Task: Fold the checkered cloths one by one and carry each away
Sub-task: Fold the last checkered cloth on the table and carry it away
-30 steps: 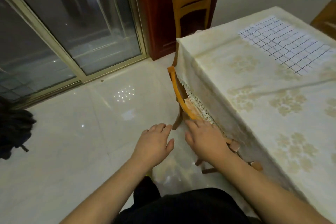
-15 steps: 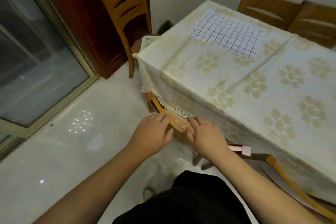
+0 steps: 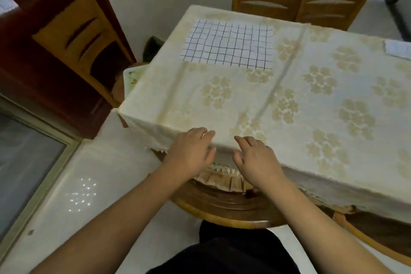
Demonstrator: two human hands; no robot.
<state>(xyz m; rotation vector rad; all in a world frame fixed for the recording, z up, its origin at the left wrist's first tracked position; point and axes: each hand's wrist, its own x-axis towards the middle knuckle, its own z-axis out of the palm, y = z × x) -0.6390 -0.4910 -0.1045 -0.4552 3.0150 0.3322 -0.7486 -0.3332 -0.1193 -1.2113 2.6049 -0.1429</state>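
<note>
home dining rm: table w/ floral tablecloth (image 3: 289, 100), wood chairs (image 3: 266, 0), cabinet (image 3: 44, 87), tiled floor (image 3: 106, 176)

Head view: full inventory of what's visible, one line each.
checkered cloth: 1, white with dark grid, flat on the far left part of the table
second cloth: 1, pale, at the right edge of the table, cut off by the frame; pattern unclear
tablecloth: 1, cream with beige flowers, covers the table
chairs at far side: 2, brown wood, backs showing behind the table
chair at left: 1, yellow-brown wood, beside the cabinet
chair at near edge: 1, brown wood, tucked under the table below the hands
cabinet: 1, dark red, left
glass door: 1, pale frame, lower left
left hand: fingers relaxed, at the near table edge
right hand: fingers relaxed, at the near table edge
</note>
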